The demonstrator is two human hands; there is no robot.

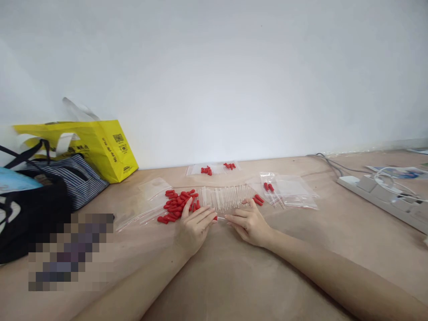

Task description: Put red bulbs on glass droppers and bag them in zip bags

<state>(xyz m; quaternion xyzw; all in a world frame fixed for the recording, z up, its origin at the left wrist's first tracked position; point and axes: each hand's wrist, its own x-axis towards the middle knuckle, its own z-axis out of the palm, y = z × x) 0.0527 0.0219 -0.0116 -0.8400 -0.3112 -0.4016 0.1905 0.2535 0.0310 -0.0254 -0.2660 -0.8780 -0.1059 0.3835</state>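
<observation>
Perhaps a room at home: brown tabletop [214, 281] against a pale wall [234, 80], yellow shopping bag [110, 151], power strip [350, 183]

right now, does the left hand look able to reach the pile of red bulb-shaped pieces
Probably yes: the red pile lies beside the left hand, nothing visible between, though that hand seems busy with a red piece by a thin clear tube.

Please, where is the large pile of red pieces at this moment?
In the head view, the red pile lies left of centre, beside the left hand and the left end of the row of clear tubes.
</observation>
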